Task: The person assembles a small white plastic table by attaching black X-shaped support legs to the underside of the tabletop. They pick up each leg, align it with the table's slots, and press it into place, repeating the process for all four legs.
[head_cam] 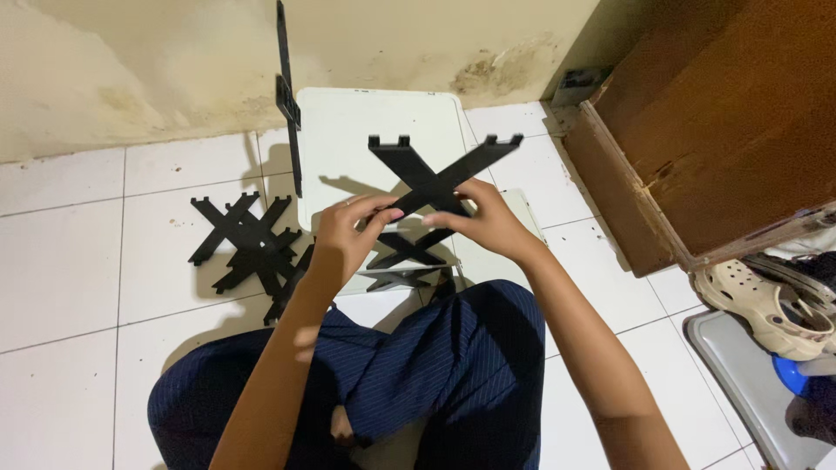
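Crossed legs in dark blue pinstriped trousers [418, 374] fill the foreground of a white tiled floor [61, 261], and above them a black X-shaped piece [435, 178] of two crossed slats is held up between both hands. The left hand [348, 231] is closed on the lower left end of the cross, the right hand [488, 218] is closed on its lower right part, with fingertips meeting near the joint. The work appears to be at the stage where the two slats are seated into each other at the centre; a square, fully pressed joint would seem to be what is called for next. The joint itself is partly covered by the fingers, so how far it is seated cannot be told. Below the hands, further black crosses [405, 257] are laid on a white board [366, 122], partly hidden, and a pile of finished crosses [248, 235] is seen to the left on the tiles. A single black slat [289, 96] is leant upright against the stained wall [131, 61]. At right, a wooden cabinet [697, 130] and a pale clog [766, 305] are cut off by the frame.
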